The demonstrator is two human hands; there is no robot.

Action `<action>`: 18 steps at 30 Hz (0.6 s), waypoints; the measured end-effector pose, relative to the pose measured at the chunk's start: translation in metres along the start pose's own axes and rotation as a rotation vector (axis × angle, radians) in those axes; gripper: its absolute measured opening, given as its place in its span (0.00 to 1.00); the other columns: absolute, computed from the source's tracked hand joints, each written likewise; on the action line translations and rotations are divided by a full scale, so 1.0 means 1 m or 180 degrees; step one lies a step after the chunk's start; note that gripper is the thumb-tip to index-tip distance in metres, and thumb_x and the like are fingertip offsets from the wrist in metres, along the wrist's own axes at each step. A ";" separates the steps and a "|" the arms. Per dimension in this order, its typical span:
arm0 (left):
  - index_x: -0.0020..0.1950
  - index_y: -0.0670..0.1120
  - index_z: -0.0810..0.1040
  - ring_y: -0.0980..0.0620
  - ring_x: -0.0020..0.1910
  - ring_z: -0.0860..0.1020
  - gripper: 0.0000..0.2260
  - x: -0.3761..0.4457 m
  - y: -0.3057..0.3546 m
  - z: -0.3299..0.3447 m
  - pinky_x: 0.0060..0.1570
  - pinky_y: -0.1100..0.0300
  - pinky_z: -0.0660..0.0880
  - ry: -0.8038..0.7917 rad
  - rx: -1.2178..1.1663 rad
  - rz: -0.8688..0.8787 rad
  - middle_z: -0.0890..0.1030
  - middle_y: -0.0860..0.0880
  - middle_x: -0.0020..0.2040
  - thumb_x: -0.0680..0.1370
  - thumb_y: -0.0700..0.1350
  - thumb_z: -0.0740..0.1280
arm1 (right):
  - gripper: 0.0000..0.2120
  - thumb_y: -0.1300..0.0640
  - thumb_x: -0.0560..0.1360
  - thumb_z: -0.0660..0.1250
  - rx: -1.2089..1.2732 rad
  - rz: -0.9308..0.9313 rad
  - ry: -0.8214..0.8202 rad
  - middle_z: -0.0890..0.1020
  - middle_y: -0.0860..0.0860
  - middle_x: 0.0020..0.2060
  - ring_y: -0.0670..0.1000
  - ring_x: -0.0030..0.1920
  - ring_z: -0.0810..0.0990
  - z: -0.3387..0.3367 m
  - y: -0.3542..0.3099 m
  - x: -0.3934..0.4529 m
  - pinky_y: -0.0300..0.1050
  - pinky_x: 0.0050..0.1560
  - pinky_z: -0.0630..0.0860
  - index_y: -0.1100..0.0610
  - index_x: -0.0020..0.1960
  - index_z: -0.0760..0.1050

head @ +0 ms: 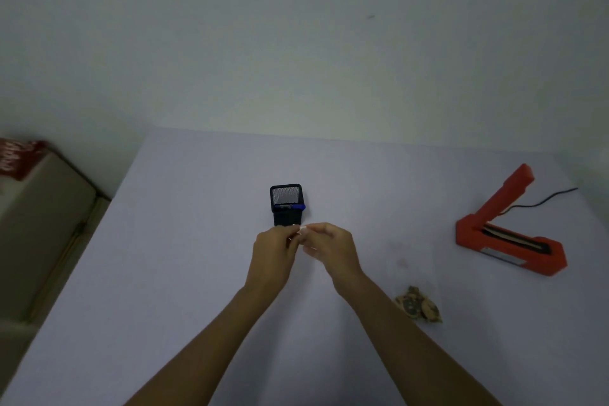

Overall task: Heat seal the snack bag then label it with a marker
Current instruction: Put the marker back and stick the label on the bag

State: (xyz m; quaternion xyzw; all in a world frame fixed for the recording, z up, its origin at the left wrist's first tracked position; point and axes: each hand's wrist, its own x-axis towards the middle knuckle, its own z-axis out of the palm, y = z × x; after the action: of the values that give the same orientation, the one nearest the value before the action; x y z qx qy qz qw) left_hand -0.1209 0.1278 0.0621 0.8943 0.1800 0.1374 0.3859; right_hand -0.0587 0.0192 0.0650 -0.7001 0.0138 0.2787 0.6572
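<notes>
My left hand point(273, 250) and my right hand point(331, 245) meet above the middle of the table. Both pinch a small white object point(301, 230) that looks like the marker; most of it is hidden by my fingers. Just behind my hands stands a black mesh pen holder point(286, 204) with a blue-capped pen point(296, 207) lying across its rim. The snack bag point(418, 304), clear plastic with brown snacks bunched at its near end, lies flat to the right of my right forearm. The red heat sealer point(509, 234) sits at the far right with its arm raised.
The lilac table point(184, 241) ends at a pale wall behind. A black cord point(543, 199) runs from the sealer toward the right edge. A beige cabinet point(43, 224) with a red item point(16, 155) on top stands to the left of the table.
</notes>
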 end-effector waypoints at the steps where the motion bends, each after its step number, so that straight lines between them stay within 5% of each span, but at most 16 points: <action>1: 0.57 0.44 0.82 0.51 0.46 0.82 0.10 -0.001 0.001 -0.002 0.45 0.70 0.72 0.0001 0.0028 0.0022 0.85 0.46 0.49 0.79 0.43 0.65 | 0.04 0.59 0.74 0.72 0.0047 0.0030 0.0003 0.86 0.54 0.42 0.50 0.45 0.85 0.001 -0.002 -0.003 0.38 0.44 0.80 0.59 0.47 0.82; 6: 0.59 0.44 0.81 0.51 0.49 0.82 0.11 -0.007 0.006 -0.011 0.48 0.71 0.69 0.0123 0.0039 0.0042 0.84 0.46 0.52 0.79 0.43 0.64 | 0.04 0.60 0.74 0.72 0.0194 0.0099 -0.0025 0.86 0.56 0.42 0.52 0.45 0.85 0.004 -0.010 -0.014 0.42 0.50 0.82 0.60 0.46 0.83; 10: 0.57 0.46 0.80 0.59 0.42 0.78 0.09 -0.014 0.011 -0.021 0.43 0.77 0.69 0.0352 -0.0143 0.0193 0.84 0.49 0.47 0.79 0.43 0.65 | 0.07 0.60 0.74 0.72 0.0443 0.0140 -0.0121 0.86 0.58 0.45 0.54 0.49 0.85 0.009 -0.016 -0.021 0.47 0.54 0.81 0.63 0.49 0.83; 18: 0.58 0.44 0.81 0.54 0.36 0.80 0.12 -0.017 0.011 -0.047 0.38 0.67 0.75 0.0597 0.0314 0.1058 0.84 0.48 0.41 0.76 0.41 0.67 | 0.08 0.63 0.75 0.69 0.0826 0.0104 -0.0479 0.86 0.58 0.47 0.54 0.49 0.85 0.011 -0.042 -0.034 0.49 0.57 0.79 0.65 0.53 0.82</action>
State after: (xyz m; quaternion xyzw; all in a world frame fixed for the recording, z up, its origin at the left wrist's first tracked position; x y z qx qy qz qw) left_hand -0.1522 0.1433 0.1000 0.9129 0.0715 0.2729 0.2951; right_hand -0.0758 0.0235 0.1171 -0.5861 0.0118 0.3369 0.7368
